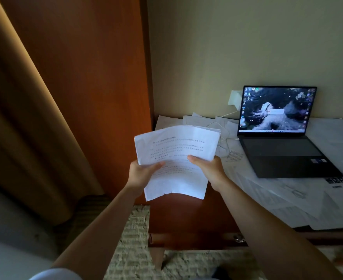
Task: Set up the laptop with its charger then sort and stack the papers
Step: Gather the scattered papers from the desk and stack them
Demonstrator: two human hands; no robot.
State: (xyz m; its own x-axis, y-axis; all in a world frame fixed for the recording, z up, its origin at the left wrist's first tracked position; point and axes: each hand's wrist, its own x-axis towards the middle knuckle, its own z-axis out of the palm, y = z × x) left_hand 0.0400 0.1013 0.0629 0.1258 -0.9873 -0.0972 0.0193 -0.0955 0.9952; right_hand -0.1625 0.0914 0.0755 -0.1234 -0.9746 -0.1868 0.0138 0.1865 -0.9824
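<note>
White papers (176,158) are showing dark printed lines; the dark grey laptop (283,150) is glowing with blue-black wallpaper — beside a reddish-brown desk (186,217), tan curtain (21,118), beige wall (247,41).

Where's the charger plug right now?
In the head view, the white charger sits in the wall socket just left of the open laptop, above the desk's back edge; its white cable trails down onto the loose papers there.

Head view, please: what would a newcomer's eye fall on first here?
First, the sheaf of papers held up mid-frame by the left hand and right hand. Next, the open laptop, its screen lit, on the desk at right, with loose sheets spread around it.
</note>
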